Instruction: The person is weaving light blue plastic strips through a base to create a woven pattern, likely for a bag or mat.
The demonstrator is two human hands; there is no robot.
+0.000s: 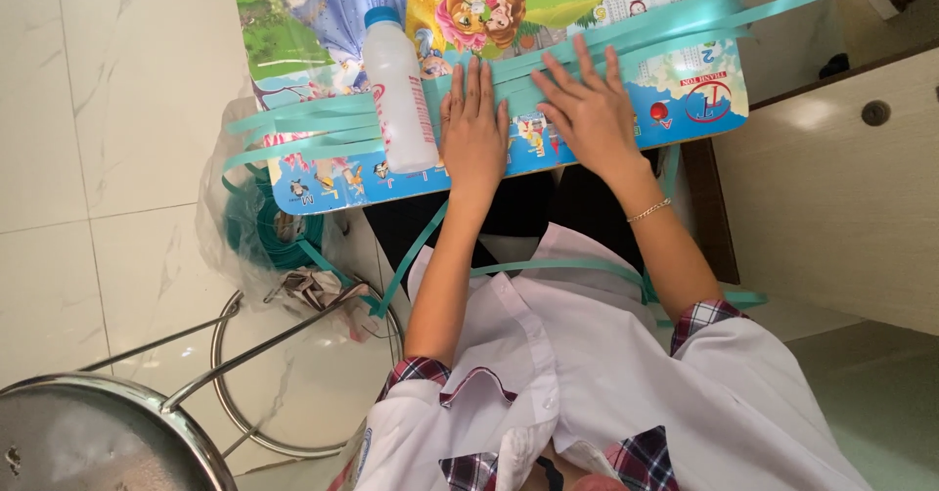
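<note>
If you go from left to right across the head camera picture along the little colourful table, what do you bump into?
Teal strip ends → white plastic bottle → left hand → right hand → table's printed right end → wooden cabinet knob.

Teal plastic strips [548, 56] are seen lying across the tabletop [699, 100], which is printed with a bright cartoon picture in green, yellow, pink and blue. A translucent white bottle [399, 95] with a light blue cap is seen near the tabletop's front edge. A white shirt [606, 374] is trimmed with red, navy and white plaid. The floor [88, 139] is tiled in white marble.
</note>
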